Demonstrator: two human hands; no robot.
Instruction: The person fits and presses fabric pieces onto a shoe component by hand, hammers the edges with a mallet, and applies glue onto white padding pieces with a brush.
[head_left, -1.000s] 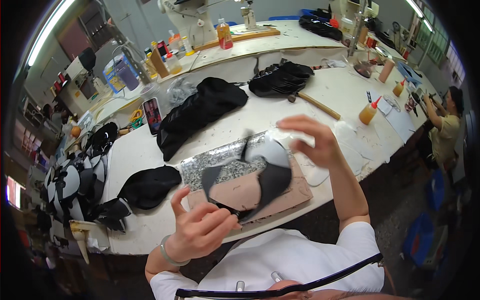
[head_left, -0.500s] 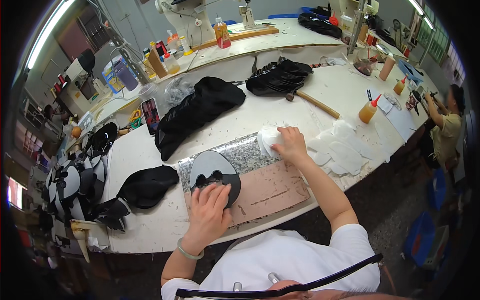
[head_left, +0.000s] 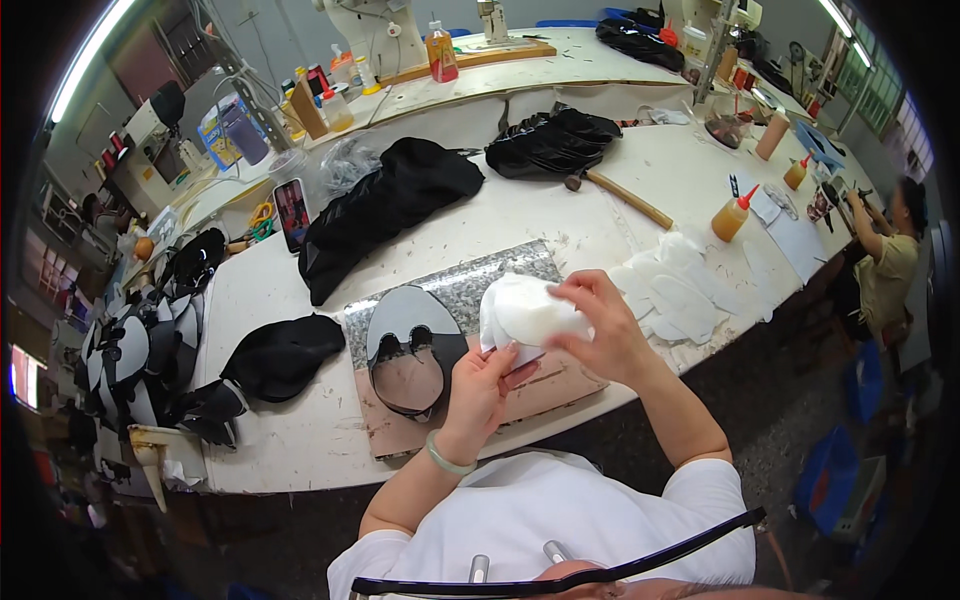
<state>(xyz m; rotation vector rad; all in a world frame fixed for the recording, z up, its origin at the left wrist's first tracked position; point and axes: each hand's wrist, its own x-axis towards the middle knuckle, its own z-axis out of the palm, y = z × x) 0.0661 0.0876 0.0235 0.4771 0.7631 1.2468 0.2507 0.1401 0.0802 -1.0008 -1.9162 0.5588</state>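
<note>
White pieces (head_left: 535, 312) have shifted, left fingers (head_left: 497, 362) clamped on their lower edge, right fingers (head_left: 587, 288) apart around the right edge.

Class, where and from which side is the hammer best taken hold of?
Probably by the free end of its wooden handle, coming from the near right: the handle is slim and straight and slants that way, while the dark head lies close to a black bundle.

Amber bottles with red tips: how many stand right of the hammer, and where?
2: a nearer bottle beside some papers, and a farther bottle to its right. More could be hidden.
</note>
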